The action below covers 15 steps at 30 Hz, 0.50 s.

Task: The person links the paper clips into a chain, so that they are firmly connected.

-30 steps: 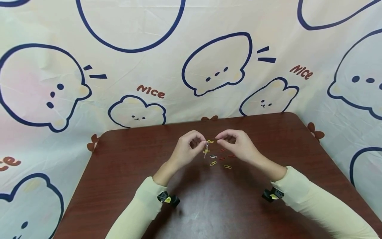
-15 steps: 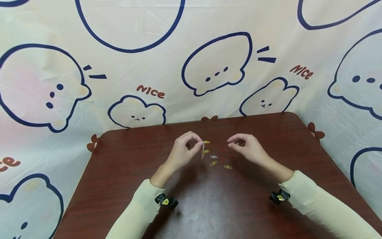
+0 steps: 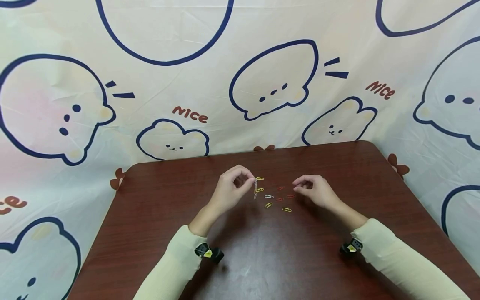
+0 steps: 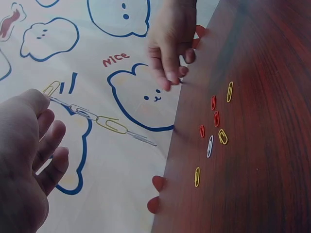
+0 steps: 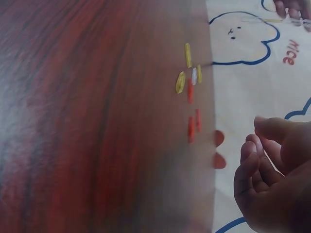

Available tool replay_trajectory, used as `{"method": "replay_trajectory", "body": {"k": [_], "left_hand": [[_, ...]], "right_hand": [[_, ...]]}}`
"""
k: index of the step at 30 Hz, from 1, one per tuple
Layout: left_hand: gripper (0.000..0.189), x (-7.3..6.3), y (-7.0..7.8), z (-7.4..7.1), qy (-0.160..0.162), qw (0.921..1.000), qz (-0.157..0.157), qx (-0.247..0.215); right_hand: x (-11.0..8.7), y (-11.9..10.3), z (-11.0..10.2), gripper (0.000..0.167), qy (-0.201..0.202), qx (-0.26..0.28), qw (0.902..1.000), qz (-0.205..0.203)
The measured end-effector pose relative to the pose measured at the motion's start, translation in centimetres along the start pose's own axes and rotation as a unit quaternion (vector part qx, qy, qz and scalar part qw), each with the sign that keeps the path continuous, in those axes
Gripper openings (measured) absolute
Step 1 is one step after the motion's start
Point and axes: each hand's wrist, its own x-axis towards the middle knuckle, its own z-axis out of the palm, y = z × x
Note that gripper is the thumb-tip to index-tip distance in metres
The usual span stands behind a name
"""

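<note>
My left hand (image 3: 234,187) pinches the top of a paper clip chain (image 3: 256,185) between thumb and forefinger. In the left wrist view the chain (image 4: 112,124) dangles above the table, made of linked white and yellow clips, with a yellow clip (image 4: 51,88) at the fingertips. My right hand (image 3: 316,191) hovers to the right of the loose clips. Its fingers are loosely bent, and in the right wrist view a gap shows between thumb and fingers (image 5: 249,150), with nothing held. Beneath and between the hands lie red clips (image 3: 281,188), a white clip (image 3: 268,196) and yellow clips (image 3: 286,209).
The dark red-brown table (image 3: 247,254) carries the loose clips near its far half. A printed cloth (image 3: 210,83) with cartoon figures hangs behind the far edge and along both sides. Each wrist wears a small black camera (image 3: 215,255).
My right hand has drawn away from the left hand, moving right and slightly nearer, leaving the chain. The left hand shifted slightly left, then stayed nearly still, still pinching the chain.
</note>
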Motion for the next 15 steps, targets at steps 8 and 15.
{"method": "replay_trajectory", "body": {"k": [8, 15], "left_hand": [[0.005, 0.0, 0.2, 0.0, 0.001, 1.0, -0.005, -0.001], [0.006, 0.0, 0.1, 0.0, -0.008, 1.0, -0.004, 0.0]], "right_hand": [[0.2, 2.2, 0.7, 0.014, -0.015, -0.017, 0.9996, 0.018], [0.2, 3.1, 1.1, 0.014, -0.024, -0.02, 0.9994, 0.017]]}}
